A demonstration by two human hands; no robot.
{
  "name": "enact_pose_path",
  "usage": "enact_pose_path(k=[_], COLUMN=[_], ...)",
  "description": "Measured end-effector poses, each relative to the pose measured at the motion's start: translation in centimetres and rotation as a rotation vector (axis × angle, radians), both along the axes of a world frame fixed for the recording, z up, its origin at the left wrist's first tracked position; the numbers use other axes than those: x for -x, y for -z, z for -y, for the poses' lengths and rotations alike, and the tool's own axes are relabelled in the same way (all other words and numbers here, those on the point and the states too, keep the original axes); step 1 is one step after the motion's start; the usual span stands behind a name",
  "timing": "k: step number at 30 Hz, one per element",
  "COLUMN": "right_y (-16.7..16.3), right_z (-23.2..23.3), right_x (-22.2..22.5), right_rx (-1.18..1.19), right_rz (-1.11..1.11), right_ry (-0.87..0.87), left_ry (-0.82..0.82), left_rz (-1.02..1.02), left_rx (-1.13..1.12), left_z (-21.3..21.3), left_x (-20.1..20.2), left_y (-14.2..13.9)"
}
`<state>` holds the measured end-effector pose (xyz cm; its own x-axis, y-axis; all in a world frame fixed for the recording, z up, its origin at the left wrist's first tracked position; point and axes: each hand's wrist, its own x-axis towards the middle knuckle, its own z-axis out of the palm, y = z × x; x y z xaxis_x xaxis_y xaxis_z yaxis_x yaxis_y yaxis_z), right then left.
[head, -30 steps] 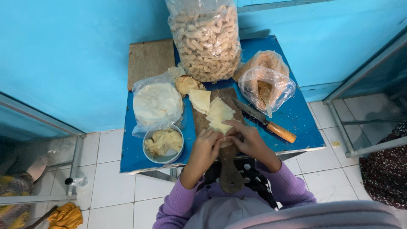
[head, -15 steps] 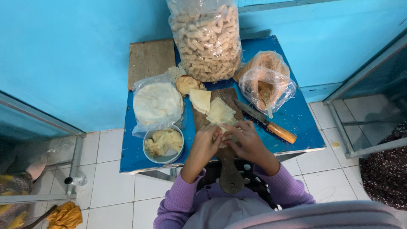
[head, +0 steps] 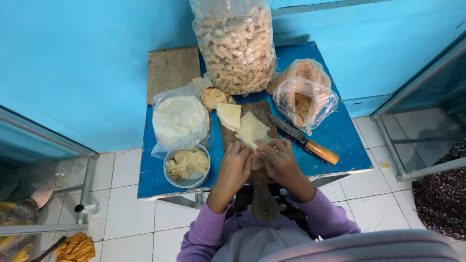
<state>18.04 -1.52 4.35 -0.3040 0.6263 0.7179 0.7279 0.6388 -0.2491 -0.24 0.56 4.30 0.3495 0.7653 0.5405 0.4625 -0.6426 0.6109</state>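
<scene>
dough sheet point(head: 252, 145) pinched by hands | metal bowl point(head: 187, 182): yellowish filling

A bright turquoise wall point(head: 82, 63) fills the upper part of the view, evenly lit. Against it stands a small desk point(head: 340, 140) with a blue top. The floor point(head: 126, 228) is laid with white square tiles with grey joints. To the right stands a glass-fronted cabinet point(head: 422, 121) with a metal frame; to the left, another metal frame point(head: 48, 138) edges a blue panel.
</scene>
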Motion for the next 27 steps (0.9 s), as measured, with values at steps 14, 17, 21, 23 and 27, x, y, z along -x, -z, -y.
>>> enact_pose_path(k=[14, 17, 21, 23, 27], right_y=[1.9, 2.4, 2.9, 3.1, 2.6], right_z=[-2.3, -2.4, -2.1, -1.8, -1.1], right_x=[-1.1, -1.7, -2.0, -2.4, -2.9], right_rx=[0.037, 0.471, 0.645, 0.707, 0.813], right_rz=[-0.131, -0.457, -0.936, -0.953, -0.994], right_ry=[-0.084, 0.043, -0.289, -0.334, -0.382], left_ry=[-0.158, -0.134, -0.025, -0.008, 0.000], left_rz=[0.131, 0.178, 0.254, 0.264, 0.261], left_rx=[-0.062, -0.055, 0.045, 0.049, 0.061], left_z=[-0.4, 0.0, 0.8, 1.0, 1.2], left_x=[-0.5, -0.3, -0.4, -0.9, -1.2], left_y=[0.1, -0.5, -1.3, -1.6, -1.7])
